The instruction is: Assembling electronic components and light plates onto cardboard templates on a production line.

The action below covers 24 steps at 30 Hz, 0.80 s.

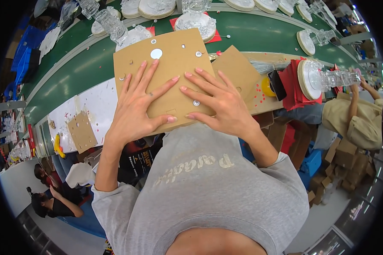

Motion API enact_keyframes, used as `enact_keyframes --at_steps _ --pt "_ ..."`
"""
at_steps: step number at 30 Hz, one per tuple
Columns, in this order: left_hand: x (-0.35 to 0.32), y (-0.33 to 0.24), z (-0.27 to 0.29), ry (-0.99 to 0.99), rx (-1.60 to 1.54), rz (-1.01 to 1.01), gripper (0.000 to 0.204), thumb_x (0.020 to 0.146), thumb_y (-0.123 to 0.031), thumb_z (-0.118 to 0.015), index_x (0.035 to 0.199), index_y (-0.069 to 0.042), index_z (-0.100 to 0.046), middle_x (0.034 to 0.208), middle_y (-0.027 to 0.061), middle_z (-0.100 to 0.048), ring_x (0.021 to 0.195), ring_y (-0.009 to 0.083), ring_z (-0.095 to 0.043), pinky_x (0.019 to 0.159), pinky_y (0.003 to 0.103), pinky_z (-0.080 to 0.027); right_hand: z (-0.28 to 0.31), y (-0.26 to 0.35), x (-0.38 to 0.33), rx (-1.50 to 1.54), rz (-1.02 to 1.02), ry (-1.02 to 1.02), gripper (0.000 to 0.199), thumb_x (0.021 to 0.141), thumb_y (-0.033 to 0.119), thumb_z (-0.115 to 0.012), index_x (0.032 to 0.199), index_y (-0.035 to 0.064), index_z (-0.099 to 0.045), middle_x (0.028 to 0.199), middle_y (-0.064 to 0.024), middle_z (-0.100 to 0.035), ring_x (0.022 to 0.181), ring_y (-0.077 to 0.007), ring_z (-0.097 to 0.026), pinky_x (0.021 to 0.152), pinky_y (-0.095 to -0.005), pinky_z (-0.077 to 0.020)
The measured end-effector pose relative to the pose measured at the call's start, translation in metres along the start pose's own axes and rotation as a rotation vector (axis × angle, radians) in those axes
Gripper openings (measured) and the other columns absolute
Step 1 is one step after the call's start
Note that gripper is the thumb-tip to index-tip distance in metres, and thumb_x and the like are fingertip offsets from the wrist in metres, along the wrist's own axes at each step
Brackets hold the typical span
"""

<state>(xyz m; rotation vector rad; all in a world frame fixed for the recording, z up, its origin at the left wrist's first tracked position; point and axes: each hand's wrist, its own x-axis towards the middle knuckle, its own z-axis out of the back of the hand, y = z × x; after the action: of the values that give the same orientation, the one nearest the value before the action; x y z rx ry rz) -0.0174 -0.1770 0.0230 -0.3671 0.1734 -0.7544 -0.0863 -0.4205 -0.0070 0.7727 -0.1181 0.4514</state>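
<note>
A brown cardboard sheet (174, 59) with punched holes and small metal rings lies in front of me at the bench edge. My left hand (138, 102) rests flat on its left half, fingers spread. On the right half lies my right hand (221, 100), its fingers also stretched out and palm down. Neither hand grips anything. Another brown cardboard sheet (236, 63) sticks out from beside the first, at its right. Farther left, a smaller perforated cardboard piece (82, 131) lies on a white work surface (100, 93).
Clear plastic-and-white round assemblies (195, 25) line the green conveyor (251, 32) ahead. To the right are a yellow tape roll (267, 86), a stack of red sheets (291, 91) topped by another round assembly (309, 80), and a co-worker (353, 114). A yellow-handled tool (58, 145) lies left.
</note>
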Motion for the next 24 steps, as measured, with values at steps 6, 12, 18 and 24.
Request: enact_keyframes --at_steps 6,12,18,24 --pt "-0.005 0.01 -0.003 -0.056 0.013 -0.074 0.084 0.072 -0.045 -0.084 0.148 -0.027 -0.055 0.166 0.0104 -0.03 0.154 0.0355 -0.024 0.123 0.058 -0.018 -0.002 0.004 0.004 -0.312 -0.036 -0.048 0.062 0.084 0.042 -0.077 0.142 0.0259 -0.061 0.155 -0.0038 -0.049 0.147 -0.0284 -0.041 0.117 -0.0639 -0.0278" --pt "-0.023 -0.012 -0.004 -0.047 -0.003 0.008 0.084 0.075 -0.047 -0.083 0.149 -0.025 -0.054 0.164 0.0064 -0.035 0.153 0.0312 -0.027 0.123 0.058 -0.02 -0.003 0.017 0.002 -0.246 0.018 -0.138 0.04 0.078 0.027 -0.083 0.116 0.0171 -0.077 0.136 -0.0065 -0.065 0.131 -0.0282 -0.057 0.108 -0.052 -0.0437" --pt "-0.016 -0.011 -0.005 -0.075 0.008 0.009 0.087 0.073 -0.046 -0.083 0.151 -0.024 -0.051 0.165 0.0059 -0.034 0.153 0.0325 -0.026 0.123 0.057 -0.019 -0.013 0.015 0.015 0.195 0.075 -0.117 0.023 0.07 0.005 -0.086 0.092 0.0067 -0.079 0.097 -0.0049 -0.074 0.094 -0.0232 -0.068 0.077 -0.0338 -0.058" --pt "-0.009 -0.008 -0.005 -0.072 0.021 -0.01 0.092 0.071 -0.049 -0.083 0.152 -0.023 -0.05 0.165 0.0071 -0.034 0.153 0.0339 -0.026 0.123 0.057 -0.019 -0.012 0.012 0.025 0.085 0.119 -0.149 0.017 0.071 0.004 -0.084 0.086 0.0046 -0.078 0.091 -0.0039 -0.072 0.084 -0.0204 -0.068 0.07 -0.0335 -0.0572"
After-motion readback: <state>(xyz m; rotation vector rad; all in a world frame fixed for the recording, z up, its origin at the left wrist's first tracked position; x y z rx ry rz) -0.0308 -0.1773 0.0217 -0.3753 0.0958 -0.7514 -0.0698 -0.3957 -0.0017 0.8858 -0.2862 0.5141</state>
